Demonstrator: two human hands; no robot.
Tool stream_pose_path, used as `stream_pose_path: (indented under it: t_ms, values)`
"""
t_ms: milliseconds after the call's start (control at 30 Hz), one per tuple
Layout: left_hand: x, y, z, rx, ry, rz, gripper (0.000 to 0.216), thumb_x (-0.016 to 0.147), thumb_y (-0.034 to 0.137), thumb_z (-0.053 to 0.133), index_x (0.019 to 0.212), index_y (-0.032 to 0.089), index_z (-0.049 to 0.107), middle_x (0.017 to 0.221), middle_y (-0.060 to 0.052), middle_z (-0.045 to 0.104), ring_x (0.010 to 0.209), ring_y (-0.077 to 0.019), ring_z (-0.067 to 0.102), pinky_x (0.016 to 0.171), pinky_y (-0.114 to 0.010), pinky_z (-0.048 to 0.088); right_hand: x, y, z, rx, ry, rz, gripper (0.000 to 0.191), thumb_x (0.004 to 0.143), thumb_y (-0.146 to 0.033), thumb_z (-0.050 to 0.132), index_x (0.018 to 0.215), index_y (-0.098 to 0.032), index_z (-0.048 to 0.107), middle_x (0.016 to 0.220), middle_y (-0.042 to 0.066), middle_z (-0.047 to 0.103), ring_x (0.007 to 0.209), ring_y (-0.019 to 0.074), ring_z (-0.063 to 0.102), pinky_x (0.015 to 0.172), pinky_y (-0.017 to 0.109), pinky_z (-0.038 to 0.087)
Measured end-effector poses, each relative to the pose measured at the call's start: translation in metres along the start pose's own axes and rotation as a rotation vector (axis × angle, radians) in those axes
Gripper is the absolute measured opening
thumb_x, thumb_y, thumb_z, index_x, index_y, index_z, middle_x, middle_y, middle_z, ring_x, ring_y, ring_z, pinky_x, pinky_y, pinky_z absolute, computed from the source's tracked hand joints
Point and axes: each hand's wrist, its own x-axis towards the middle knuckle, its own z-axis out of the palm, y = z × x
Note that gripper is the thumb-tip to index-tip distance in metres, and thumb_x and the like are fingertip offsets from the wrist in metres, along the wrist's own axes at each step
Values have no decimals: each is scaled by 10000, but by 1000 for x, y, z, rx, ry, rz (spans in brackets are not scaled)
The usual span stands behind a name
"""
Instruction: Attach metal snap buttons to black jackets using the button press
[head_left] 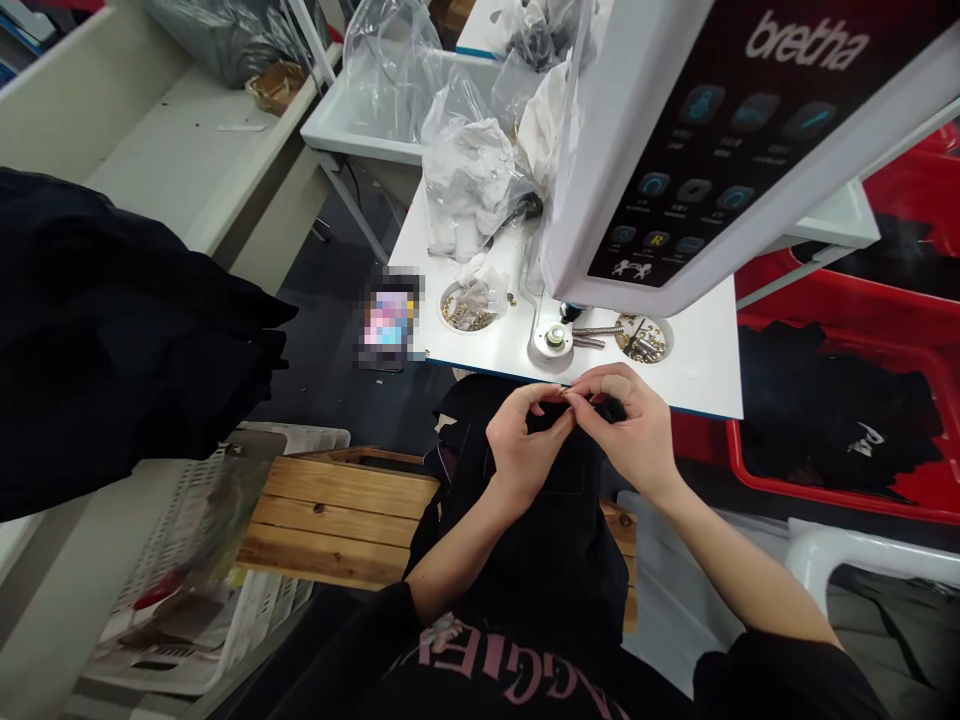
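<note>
My left hand [521, 440] and my right hand [626, 425] meet just in front of the white table's [705, 375] near edge, over a black garment [555, 545] that lies on my lap. Both hands pinch the fabric's top edge together with a small brass-coloured piece [568, 394] between the fingertips. The fingers of both are curled closed. Just beyond them stands the press machine's round die [555, 338] under the white machine head [720, 130].
Two dishes of small metal parts [466, 312] [643, 340] sit on the table, with plastic bags [469, 170] behind. A pile of black cloth [112, 340] lies at left, a wooden stool [337, 510] and white basket [195, 590] below. Red crates [847, 430] with dark garments stand right.
</note>
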Motion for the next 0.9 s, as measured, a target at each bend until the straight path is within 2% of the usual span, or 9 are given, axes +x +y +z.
stream_pose_path:
  t_ms: [67, 133, 233, 300, 400, 700, 900]
  values:
    - [0, -11, 1, 68, -23, -11, 376, 729, 306, 737, 1041, 174, 572, 894, -45, 651, 807, -165, 615, 663, -277, 485, 10, 15, 5, -13, 34, 19, 27, 788, -194, 621, 797, -215, 634, 860, 18, 625, 786, 146, 594, 679, 283, 494]
    - [-9, -32, 3, 165, -107, -13, 461, 742, 344, 724, 1121, 171, 526, 957, -63, 632, 883, -189, 597, 719, -304, 487, 23, 33, 8, -23, 66, 57, 31, 789, -222, 618, 797, -205, 643, 872, 26, 632, 788, 150, 593, 700, 292, 492]
    - [-36, -78, 9, 344, -366, -38, 337, 844, 290, 604, 1143, 163, 517, 948, -64, 623, 885, -192, 578, 782, -331, 485, 43, 56, 12, -21, 80, 121, 96, 781, -280, 625, 810, -198, 665, 891, 38, 658, 803, 168, 600, 751, 318, 492]
    - [-56, -108, 13, 478, -548, -56, 217, 864, 228, 549, 1069, 156, 559, 899, -58, 624, 844, -201, 572, 760, -339, 489, 54, 66, 14, -32, 47, 158, 151, 782, -336, 620, 796, -197, 678, 846, 38, 679, 785, 184, 610, 759, 334, 490]
    - [-74, -135, 19, 612, -677, -27, 162, 863, 175, 507, 1001, 164, 592, 949, -58, 619, 887, -220, 550, 804, -366, 474, 65, 73, 19, -54, -10, 202, 225, 771, -402, 615, 751, -186, 675, 743, 42, 681, 734, 208, 625, 706, 334, 489]
    - [-72, -140, 22, 625, -694, -33, 173, 858, 162, 490, 995, 181, 593, 957, -40, 609, 898, -217, 526, 809, -351, 454, 69, 82, 23, -45, -26, 207, 237, 750, -384, 613, 849, -176, 668, 891, 67, 702, 896, 253, 639, 780, 357, 481]
    - [-74, -141, 22, 621, -699, -30, 175, 862, 164, 486, 1002, 178, 590, 960, -39, 609, 893, -213, 524, 811, -348, 454, 69, 78, 22, -49, -25, 202, 249, 754, -392, 618, 874, -181, 671, 930, 66, 698, 910, 248, 633, 778, 349, 480]
